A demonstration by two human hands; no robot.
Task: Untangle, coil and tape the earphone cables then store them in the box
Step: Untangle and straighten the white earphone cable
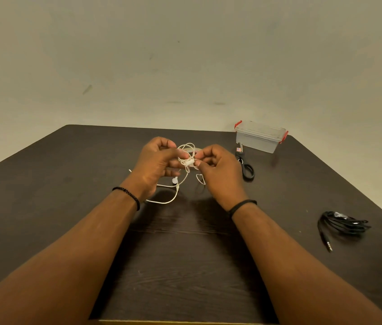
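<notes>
Your left hand and right hand both pinch the tangled white earphone cable above the table.

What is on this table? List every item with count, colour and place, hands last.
white earphones: one, white, tangled, held up over the middle of the table between both hands, cable trailing down to the tabletop
black earphones: one, black, bundled on the right side of the table, plug toward the near edge
box: one, clear with red clips, lid on, far right corner
scissors: one pair, black handles, just in front of the box
tape roll: one, clear, mostly hidden behind the white earphones
table: one, dark brown wood
left hand: one, black bracelet, pinching the white tangle
right hand: one, black band, pinching the white tangle
</notes>
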